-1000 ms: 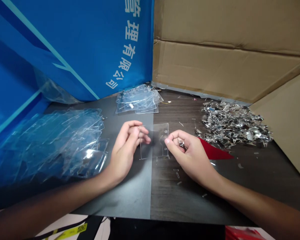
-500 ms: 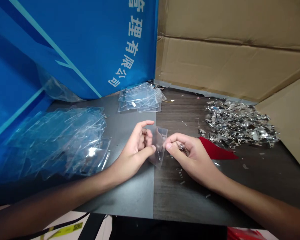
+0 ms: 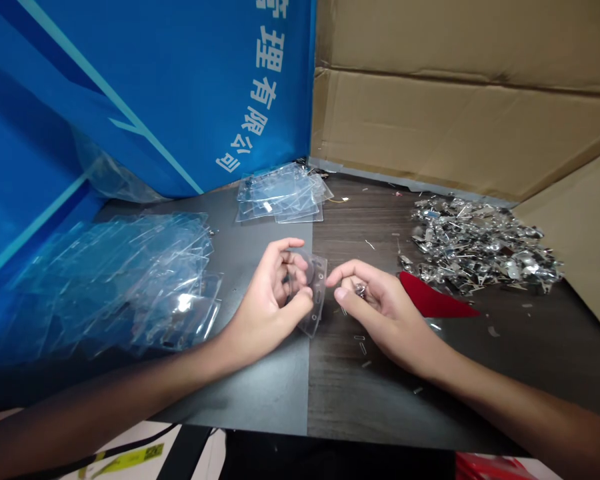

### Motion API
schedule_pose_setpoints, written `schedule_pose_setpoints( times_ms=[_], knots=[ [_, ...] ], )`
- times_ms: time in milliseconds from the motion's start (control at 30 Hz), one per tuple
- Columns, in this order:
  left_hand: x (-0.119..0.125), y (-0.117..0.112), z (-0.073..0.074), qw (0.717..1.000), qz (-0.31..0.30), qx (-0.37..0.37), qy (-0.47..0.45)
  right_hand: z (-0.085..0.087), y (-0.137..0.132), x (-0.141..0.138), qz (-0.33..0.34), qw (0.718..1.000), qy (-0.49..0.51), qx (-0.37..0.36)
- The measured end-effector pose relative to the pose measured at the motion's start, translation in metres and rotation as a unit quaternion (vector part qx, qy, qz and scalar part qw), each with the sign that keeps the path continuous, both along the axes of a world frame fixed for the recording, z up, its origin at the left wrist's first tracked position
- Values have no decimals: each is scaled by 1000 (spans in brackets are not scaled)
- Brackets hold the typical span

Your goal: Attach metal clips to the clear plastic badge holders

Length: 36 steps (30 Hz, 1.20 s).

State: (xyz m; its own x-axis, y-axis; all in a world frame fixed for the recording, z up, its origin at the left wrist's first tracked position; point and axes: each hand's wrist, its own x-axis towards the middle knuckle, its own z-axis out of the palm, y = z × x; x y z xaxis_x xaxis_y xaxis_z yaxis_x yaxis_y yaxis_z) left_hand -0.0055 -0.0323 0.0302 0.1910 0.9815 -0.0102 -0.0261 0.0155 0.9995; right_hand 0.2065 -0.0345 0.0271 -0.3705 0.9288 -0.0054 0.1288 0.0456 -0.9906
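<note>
My left hand (image 3: 267,293) is curled around a transparent plastic badge holder (image 3: 319,293), gripping it between thumb and fingers just above the table. The holder's punched edge faces my right hand (image 3: 375,300). That hand pinches a small metal clip (image 3: 361,289) between thumb and fingers, and the clip is partly hidden by them. My two hands are close together, with the fingertips of my right hand a little way from the holder.
Loose transparent holders lie in a large heap (image 3: 115,280) at left and a smaller stack (image 3: 280,197) behind. A heap of metal clips (image 3: 480,247) lies at right beside a red piece (image 3: 433,298). Blue banner (image 3: 155,87) and cardboard (image 3: 455,113) wall the table's back.
My left hand has lifted the holder from the table and turned it, curling its fingers around it. My right hand has stayed near the same spot with the clip.
</note>
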Motion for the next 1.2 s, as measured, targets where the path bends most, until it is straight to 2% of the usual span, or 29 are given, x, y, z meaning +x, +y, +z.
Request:
schedule_pose_setpoints(
  times_ms=[100,200,500,700,867,1000,1100,1200],
  knots=[
    [-1,1,-3,1000,-17,7,6,-9,1,2,-3,998,54,-30],
    [-2,0,-6,998,-45,27,26,-16,1,4,8,998,52,-29],
    [-12,-5,-11,990,-100,68,69,-9,3,0,59,997,34,-35],
    [-12,-5,-11,989,-104,57,89,0,3,0,106,993,28,-44],
    [-6,-7,-2,988,-117,38,93,4,3,1,141,990,28,-2],
    [-5,-4,0,991,-98,55,79,5,3,2,142,990,17,17],
    [-6,-1,-1,991,-84,73,77,4,3,1,136,991,14,0],
    [-6,2,-1,990,-69,93,81,-1,4,0,120,991,28,-57]
  ],
)
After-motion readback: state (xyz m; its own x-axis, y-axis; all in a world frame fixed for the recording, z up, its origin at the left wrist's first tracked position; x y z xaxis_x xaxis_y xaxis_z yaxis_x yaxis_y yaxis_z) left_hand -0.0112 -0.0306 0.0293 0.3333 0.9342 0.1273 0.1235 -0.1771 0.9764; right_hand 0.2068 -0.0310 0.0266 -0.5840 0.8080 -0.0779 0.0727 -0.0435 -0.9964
